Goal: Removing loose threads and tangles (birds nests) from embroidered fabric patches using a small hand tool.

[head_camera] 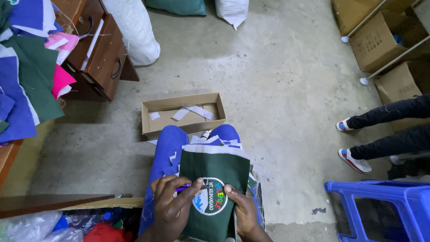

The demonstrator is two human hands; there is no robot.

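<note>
A dark green cloth piece with a round embroidered patch lies on my lap, over blue trousers. My left hand rests on the cloth's left side and pinches a small purple tool whose tip points at the patch. My right hand holds the cloth's lower right edge, thumb pressed beside the patch. White and blue fabric scraps sit on my knees above the cloth.
An open cardboard box with white strips stands on the concrete floor ahead. Stacked coloured fabrics and a wooden drawer unit are left. Another person's legs and a blue plastic stool are right. Cardboard boxes sit far right.
</note>
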